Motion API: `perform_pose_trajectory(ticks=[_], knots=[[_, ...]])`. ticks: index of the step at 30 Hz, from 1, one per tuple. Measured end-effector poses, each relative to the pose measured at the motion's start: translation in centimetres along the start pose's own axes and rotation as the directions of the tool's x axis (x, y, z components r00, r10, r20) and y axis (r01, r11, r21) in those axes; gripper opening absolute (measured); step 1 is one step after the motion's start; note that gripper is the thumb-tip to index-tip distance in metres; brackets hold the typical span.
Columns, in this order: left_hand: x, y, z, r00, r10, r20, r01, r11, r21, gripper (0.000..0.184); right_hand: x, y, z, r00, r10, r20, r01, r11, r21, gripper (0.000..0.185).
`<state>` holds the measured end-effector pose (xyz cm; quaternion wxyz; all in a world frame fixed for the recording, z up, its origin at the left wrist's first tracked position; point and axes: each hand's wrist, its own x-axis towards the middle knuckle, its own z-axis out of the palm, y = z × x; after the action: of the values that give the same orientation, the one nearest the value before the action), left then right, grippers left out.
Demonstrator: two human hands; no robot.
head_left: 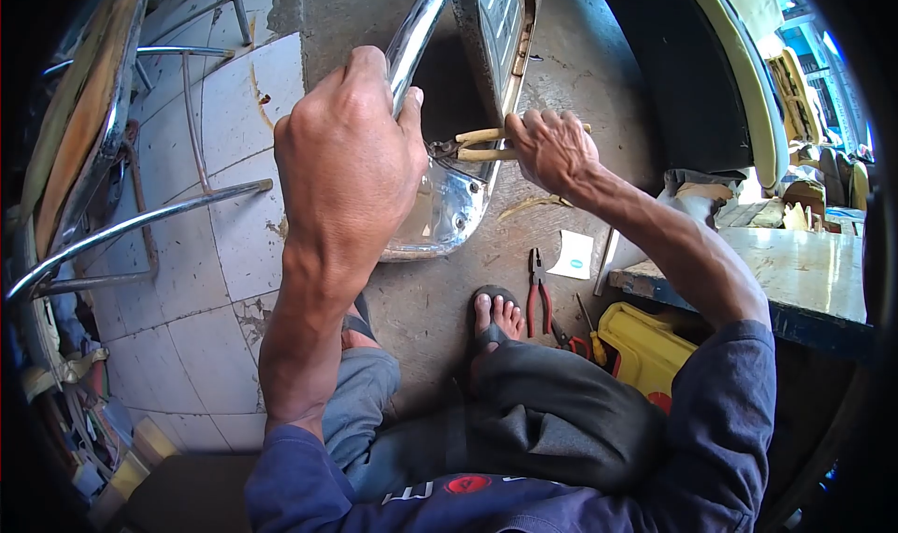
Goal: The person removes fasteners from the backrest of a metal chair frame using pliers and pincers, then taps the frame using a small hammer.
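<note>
My left hand (351, 163) is closed round the bent chrome tube of a metal chair frame (423, 28), with the thumb on its near side. My right hand (554, 149) grips pliers (485, 146) with yellow handles, held almost level. Their dark jaws are at the inner edge of the frame, just right of my left hand; exactly what they bite on is too small to tell. Below the jaws, the frame's shiny curved corner (449, 217) shows screws or rivets and rests near the floor. My left hand hides part of the tube.
Red-handled pliers (536, 294), a yellow screwdriver (594, 336) and a yellow case (641, 346) lie by my right foot. A white paper (572, 254) is on the floor. Chrome chair legs (150, 224) stand left on tiles. A low bench (786, 262) and a black padded panel (655, 56) are right.
</note>
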<state>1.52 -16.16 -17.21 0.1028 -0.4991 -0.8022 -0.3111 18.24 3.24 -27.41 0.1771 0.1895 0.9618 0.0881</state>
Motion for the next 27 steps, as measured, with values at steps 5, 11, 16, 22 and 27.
perform_pose_trajectory(ticks=[5, 11, 16, 22, 27], knots=[[0.1, 0.1, 0.0, 1.000, -0.005, 0.009, 0.005, 1.000, 0.000, 0.024, -0.9, -0.5, -0.1, 0.991, -0.004, -0.133, -0.001, 0.999, -0.041, 0.028], [0.0, 0.1, 0.0, 1.000, -0.012, -0.001, 0.012, 1.000, 0.005, 0.022, -0.5, -0.5, -1.6, 0.996, 0.018, -0.090, -0.022, 0.999, -0.038, 0.026], [0.0, 0.4, -0.1, 1.000, -0.022, 0.012, 0.022, 1.000, -0.015, 0.021, 0.5, -0.2, -2.1, 0.990, 0.089, 0.108, -0.098, 0.992, 0.082, 0.019], [0.1, 0.4, -0.1, 0.999, -0.034, 0.012, 0.034, 0.999, -0.013, 0.022, -0.6, 0.2, -0.6, 0.983, -0.030, -0.181, 0.027, 0.999, -0.019, 0.023], [0.3, 0.7, -0.5, 0.998, -0.045, 0.052, 0.044, 0.999, 0.028, 0.020, -0.8, 0.2, -0.9, 0.961, -0.034, -0.274, 0.017, 0.998, -0.063, 0.022]])
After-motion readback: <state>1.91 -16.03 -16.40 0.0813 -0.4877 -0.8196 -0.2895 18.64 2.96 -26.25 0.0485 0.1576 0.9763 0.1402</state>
